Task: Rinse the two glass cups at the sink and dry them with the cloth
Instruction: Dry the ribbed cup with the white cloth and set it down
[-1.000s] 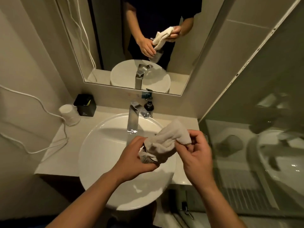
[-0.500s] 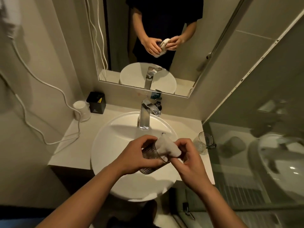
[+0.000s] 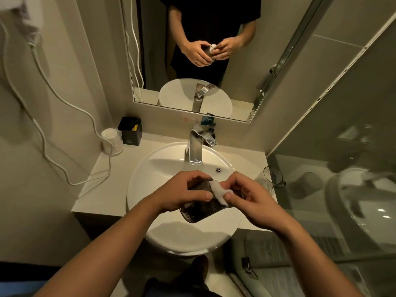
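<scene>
The left hand (image 3: 182, 195) is wrapped around a ribbed glass cup (image 3: 200, 207), fingers over the top and thumb across its near side, holding it tilted with the mouth toward the right hand and the base down toward the person. The right hand (image 3: 248, 197) pinches a white cloth (image 3: 218, 192) between thumb and forefinger, pressing it against the rim of the cup; most of the cloth appears to be tucked inside the cup, with only a small fold showing between the two hands. Both hands are held over the near half of the white sink (image 3: 150, 174). The second glass cup (image 3: 269, 179) stands upright on the worktop (image 3: 111, 170), just beyond and to the right of the right hand, beside the sink rim and apart from both hands. The tap (image 3: 196, 146) stands beyond the hands at the back of the sink; no running water is visible. Further beyond the left hand, at the back left of the worktop, stand an upturned white cup (image 3: 111, 141) and a black box (image 3: 130, 133), touching or nearly so. The mirror (image 3: 192, 61) above reflects the same grip.
</scene>
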The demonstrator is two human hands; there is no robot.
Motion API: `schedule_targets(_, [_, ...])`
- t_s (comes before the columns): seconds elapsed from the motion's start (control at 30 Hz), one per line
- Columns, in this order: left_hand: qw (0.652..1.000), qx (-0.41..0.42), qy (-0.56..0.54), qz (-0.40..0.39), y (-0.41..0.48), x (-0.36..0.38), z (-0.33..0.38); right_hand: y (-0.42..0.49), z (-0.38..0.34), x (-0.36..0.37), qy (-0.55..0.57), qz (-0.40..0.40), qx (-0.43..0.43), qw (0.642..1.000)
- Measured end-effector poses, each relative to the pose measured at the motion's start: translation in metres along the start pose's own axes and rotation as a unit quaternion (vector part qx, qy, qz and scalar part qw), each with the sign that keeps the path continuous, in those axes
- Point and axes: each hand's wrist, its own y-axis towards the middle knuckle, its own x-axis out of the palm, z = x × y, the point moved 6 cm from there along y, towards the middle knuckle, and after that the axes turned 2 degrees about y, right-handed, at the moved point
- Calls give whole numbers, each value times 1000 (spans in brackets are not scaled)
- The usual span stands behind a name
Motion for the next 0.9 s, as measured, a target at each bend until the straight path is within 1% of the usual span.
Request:
schedule_targets(0.1, [1000, -11, -15, -16, 2, -1, -1, 0, 1, 4, -20, -4, -6, 1000])
schedule_targets(0.27, [996, -47, -72, -39, 5, -4, -11, -4, 3, 13, 71, 5, 0, 997])
schedule_targets(0.37, [992, -57, -91, -61, 6, -5, -15, -4, 2, 21, 49, 24, -6, 998])
schedule_targets(0.43, [992, -69, -80, -74, 5, -6, -16, -4, 3, 24, 49, 55, -5, 997])
schedule_targets(0.5, [994, -76, -41, -65, 6, -9, -16, -3, 7, 27, 65, 100, 1, 993])
schedule_targets(0.57, [997, -73, 35, -17, 6, -14, -14, -3, 12, 29, 84, 148, 18, 985])
schedule_targets(0.6, [995, -56, 86, 17, 4, -17, -11, -3, 15, 29, 88, 174, 30, 980])
schedule_targets(0.67, [974, 19, 213, 72, -2, -19, -2, -2, 21, 28, 88, 226, 54, 969])
schedule_targets(0.73, [940, 87, 324, 62, -11, -11, 4, -2, 27, 26, 94, 266, 71, 957])
schedule_targets(0.77, [924, 105, 365, 51, -14, -7, 3, -1, 28, 26, 100, 276, 76, 953])
schedule_targets(0.8, [912, 113, 391, 46, -16, -5, 1, 0, 28, 27, 106, 279, 80, 951])
schedule_targets(0.83, [909, 115, 397, 48, -16, -4, -1, 2, 28, 29, 112, 278, 83, 951])
schedule_targets(0.9, [922, 109, 369, 52, -17, -7, -4, 4, 28, 33, 111, 266, 80, 954])
